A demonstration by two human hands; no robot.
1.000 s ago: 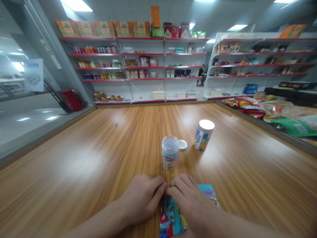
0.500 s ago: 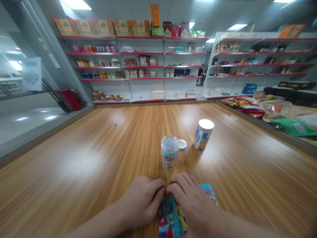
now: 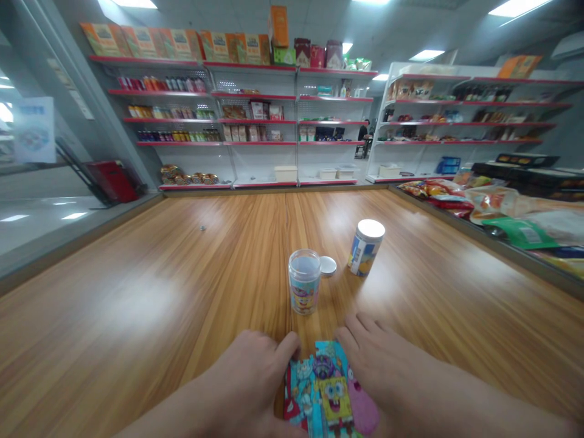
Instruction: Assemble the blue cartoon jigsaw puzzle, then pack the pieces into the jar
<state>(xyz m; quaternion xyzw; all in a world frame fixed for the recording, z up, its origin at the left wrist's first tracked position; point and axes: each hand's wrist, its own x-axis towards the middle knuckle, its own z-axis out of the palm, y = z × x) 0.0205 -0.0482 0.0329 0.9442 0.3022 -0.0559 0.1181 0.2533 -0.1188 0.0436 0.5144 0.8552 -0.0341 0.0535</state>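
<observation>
A jigsaw puzzle (image 3: 335, 398) with bright cartoon figures on a blue ground lies flat on the table close to me. Its top edge is stepped, and its lower end runs out of view. My left hand (image 3: 258, 377) lies palm down at the puzzle's left edge, index finger and thumb apart along it. On the other side, the fingers of my right hand (image 3: 371, 350) are bent loosely over the right edge; that thumb is hidden. Beyond the puzzle stands a clear jar (image 3: 304, 289), uncapped, with a cartoon print. A white lid (image 3: 328, 266) lies just behind it.
Farther right stands a second jar (image 3: 365, 249), blue and yellow with a white lid. A tiny grey object (image 3: 202, 228) lies at the table's far left. Snack bags (image 3: 493, 204) fill the space beyond the right rim. Stocked shelves (image 3: 255, 121) line the back wall.
My hands have moved apart, the right one sliding outward and uncovering the puzzle's middle. The view has shifted slightly to the right; both jars and the lid keep their places on the table.
</observation>
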